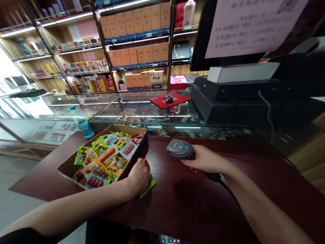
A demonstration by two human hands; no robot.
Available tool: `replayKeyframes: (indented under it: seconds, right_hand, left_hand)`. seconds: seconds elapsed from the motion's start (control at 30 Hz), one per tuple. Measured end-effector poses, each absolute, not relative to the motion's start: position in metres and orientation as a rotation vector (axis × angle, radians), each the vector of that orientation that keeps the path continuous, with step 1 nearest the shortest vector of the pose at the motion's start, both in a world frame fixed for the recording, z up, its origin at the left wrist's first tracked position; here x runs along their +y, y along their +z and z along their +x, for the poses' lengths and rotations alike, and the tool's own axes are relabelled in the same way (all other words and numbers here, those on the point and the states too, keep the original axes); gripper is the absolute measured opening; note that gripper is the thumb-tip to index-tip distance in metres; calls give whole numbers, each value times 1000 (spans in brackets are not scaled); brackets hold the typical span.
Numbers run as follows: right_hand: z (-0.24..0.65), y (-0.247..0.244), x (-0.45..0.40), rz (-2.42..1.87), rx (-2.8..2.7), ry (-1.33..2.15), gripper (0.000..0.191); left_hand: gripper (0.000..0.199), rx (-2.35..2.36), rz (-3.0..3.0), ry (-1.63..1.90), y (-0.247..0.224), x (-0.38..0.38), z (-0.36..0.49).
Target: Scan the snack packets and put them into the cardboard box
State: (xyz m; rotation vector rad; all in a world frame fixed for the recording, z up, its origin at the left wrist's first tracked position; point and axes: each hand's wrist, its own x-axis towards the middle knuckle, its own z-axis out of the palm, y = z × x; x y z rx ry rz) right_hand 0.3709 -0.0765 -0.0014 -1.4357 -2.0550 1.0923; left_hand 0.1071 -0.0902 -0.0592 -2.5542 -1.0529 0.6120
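Observation:
My left hand is closed on a small green-and-red snack packet, low over the dark red tabletop. The fingers cover most of the packet. In my right hand is a black barcode scanner, its head pointing left and a blue light showing on top. The scanner's cable trails down below the wrist. Beside my left hand stands an open cardboard box, heaped with several colourful snack packets, some with sausages showing.
A water bottle stands behind the box. Beyond the table runs a glass display counter, with a mouse on a red mat. At the right is a monitor bearing a paper sheet. Stocked shelves line the back.

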Motion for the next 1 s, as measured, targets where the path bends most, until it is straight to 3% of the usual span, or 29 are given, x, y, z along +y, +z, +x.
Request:
replayKeyframes:
  seconds: [0.23,0.37,0.53,0.63,0.73,0.8,0.9,1.0]
  right_hand:
    - [375,0,-75,-1412,-2070,1055,18]
    - [378,-1,-72,-1448,-2042,1082,19]
    - [382,-6,-64,-1526,-2033,1121,21]
    - [385,-9,-60,-1544,-2020,1159,20]
    - [388,-12,-58,-1549,-1996,1177,22]
    - [391,-13,-56,-1543,-1984,1178,24]
    - [394,-13,-55,-1530,-1978,1163,27]
    - [393,-10,-56,-1526,-1982,1147,28]
  left_hand:
    - [64,-1355,-2718,303,-83,-63,126]
    - [57,-1335,-2972,206,-79,-31,137]
    - [62,-1562,-2872,64,-73,-15,138]
    - [55,-1623,-2909,-25,-71,-10,134]
    - [41,-1933,-3121,-429,-68,1,130]
    - [35,-2238,-3229,-928,-66,9,128]
    - [39,-2433,-3172,-1719,-60,15,126]
    - [45,-2458,-2986,-2156,-54,17,126]
